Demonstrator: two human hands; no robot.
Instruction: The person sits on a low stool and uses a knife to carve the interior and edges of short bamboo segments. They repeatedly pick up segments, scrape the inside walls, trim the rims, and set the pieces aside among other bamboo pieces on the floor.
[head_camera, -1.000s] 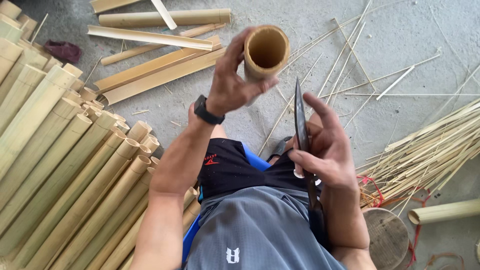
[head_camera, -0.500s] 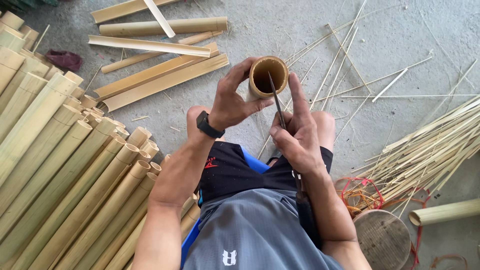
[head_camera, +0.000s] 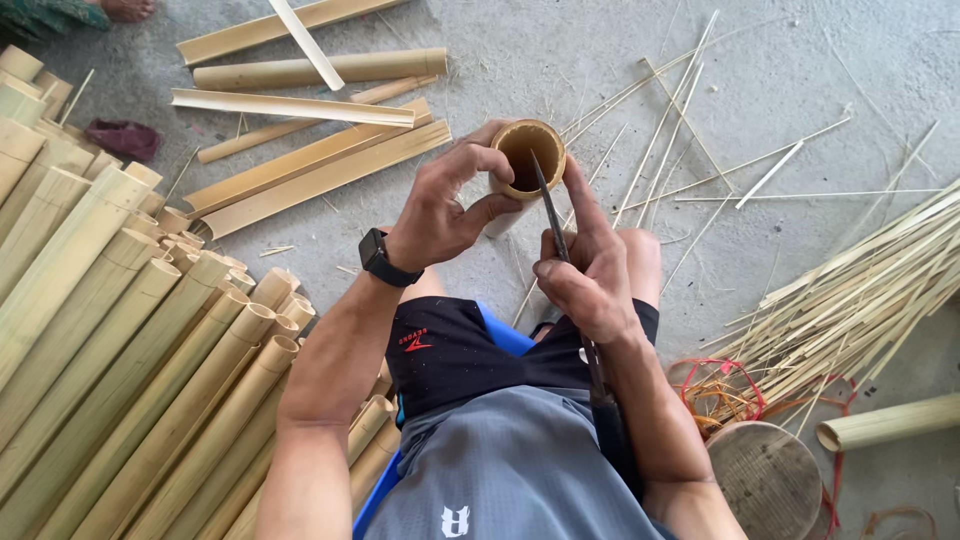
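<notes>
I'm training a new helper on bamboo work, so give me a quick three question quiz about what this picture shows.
1. True or false: the knife blade rests across the open end of the bamboo tube.
2. Which hand steadies the tube? A) left hand B) right hand
3. What lies piled at the person's left?

Key: 1 true. 2 A. 3 Whole bamboo poles.

Floor (head_camera: 800, 70): bare grey concrete, dusty, littered with fine shavings. Light even and diffuse, soft shadows. Poles (head_camera: 110, 350) stacked in rows at left. Split slats (head_camera: 320, 165) lie loose at top. Thin strips (head_camera: 860, 290) bundled at right, loose ones scattered nearby. Round wooden block (head_camera: 765, 480) at lower right, red cord (head_camera: 715, 385) just beside it. Dark rag (head_camera: 122, 138) at upper left.
</notes>
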